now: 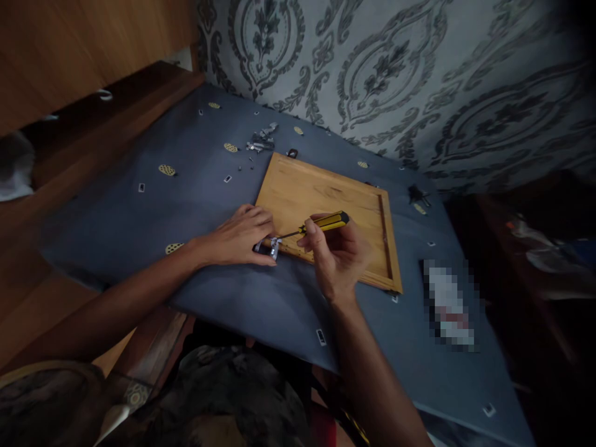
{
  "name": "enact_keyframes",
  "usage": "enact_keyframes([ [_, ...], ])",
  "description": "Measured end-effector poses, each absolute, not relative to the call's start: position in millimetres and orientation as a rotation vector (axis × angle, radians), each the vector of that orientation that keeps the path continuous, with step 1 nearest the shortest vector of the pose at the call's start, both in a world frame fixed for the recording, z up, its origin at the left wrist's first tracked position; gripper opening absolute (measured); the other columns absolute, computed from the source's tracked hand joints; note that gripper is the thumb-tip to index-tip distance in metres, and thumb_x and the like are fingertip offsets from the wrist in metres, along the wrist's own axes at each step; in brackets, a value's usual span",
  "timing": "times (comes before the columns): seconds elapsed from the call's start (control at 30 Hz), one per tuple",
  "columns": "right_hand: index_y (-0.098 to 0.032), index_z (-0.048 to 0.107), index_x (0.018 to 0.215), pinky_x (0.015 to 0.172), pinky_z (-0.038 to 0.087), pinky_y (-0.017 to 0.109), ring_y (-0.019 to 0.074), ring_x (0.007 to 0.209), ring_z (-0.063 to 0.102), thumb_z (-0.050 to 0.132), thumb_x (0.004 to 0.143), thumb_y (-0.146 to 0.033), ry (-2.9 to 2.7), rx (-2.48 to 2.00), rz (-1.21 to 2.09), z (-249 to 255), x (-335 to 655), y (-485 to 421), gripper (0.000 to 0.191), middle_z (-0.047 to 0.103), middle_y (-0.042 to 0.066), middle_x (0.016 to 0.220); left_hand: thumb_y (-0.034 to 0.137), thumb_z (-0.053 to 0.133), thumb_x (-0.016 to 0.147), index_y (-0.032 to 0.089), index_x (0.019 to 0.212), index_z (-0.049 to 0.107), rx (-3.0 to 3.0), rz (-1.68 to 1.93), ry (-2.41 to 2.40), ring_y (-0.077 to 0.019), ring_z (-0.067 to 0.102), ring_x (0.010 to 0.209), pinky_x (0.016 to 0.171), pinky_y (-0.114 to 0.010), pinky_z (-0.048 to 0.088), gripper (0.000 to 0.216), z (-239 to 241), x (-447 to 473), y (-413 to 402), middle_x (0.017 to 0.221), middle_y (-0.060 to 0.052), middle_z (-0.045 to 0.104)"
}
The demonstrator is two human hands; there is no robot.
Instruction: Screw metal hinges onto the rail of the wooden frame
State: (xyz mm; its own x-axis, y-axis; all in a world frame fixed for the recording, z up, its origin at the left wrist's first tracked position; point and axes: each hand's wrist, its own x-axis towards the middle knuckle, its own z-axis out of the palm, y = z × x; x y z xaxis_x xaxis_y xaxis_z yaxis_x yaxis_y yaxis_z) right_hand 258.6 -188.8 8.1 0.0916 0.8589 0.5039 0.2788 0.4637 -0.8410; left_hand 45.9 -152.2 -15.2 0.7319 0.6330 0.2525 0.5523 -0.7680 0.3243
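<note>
A wooden cabinet door (321,192) with a raised frame lies flat on the blue patterned cloth. At its near left corner sits a metal hinge (274,251), its arm sticking out past the door's edge. My left hand (244,234) is closed around the hinge, with the thumb below it and the fingers resting on the door. In my right hand (342,257) is a yellow and black screwdriver (329,221), held by its handle and slanting down to the left. Its tip meets the hinge; the screw head there is too small to make out.
Loose metal hinges (262,139) lie beyond the door's left side, with small screws (251,159) near them. A black object (419,195) and a pixelated item (449,307) are on the right. The patterned wall (391,74) borders the table's far side.
</note>
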Motion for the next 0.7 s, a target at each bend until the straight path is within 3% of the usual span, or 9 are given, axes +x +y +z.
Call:
enact_keyframes([
  [0.3, -0.023, 0.072, 0.093, 0.054, 0.055, 0.025, 0.0107, 0.053, 0.065, 0.080, 0.092, -0.035, -1.478, -1.050, 0.606, 10.6, 258.3, -189.9, 0.015, 0.068, -0.005, 0.070, 0.058, 0.077, 0.092, 0.017, 0.107, 0.069, 2.682, 0.563, 0.924, -0.0291, 0.058, 0.110, 0.101, -0.041, 0.040, 0.045, -17.0, 45.9, -151.2, 0.113, -0.010, 0.066],
  [0.7, -0.022, 0.071, 0.091, 0.054, 0.057, 0.027, 0.0120, 0.057, 0.068, 0.078, 0.093, -0.041, -1.561, -1.055, 0.610, 10.1, 262.1, -189.3, 0.019, 0.072, -0.001, 0.081, 0.058, 0.074, 0.093, 0.019, 0.103, 0.067, 2.670, 0.543, 0.931, -0.0287, 0.059, 0.110, 0.101, -0.042, 0.041, 0.041, -16.0, 45.9, -151.0, 0.112, -0.009, 0.066],
])
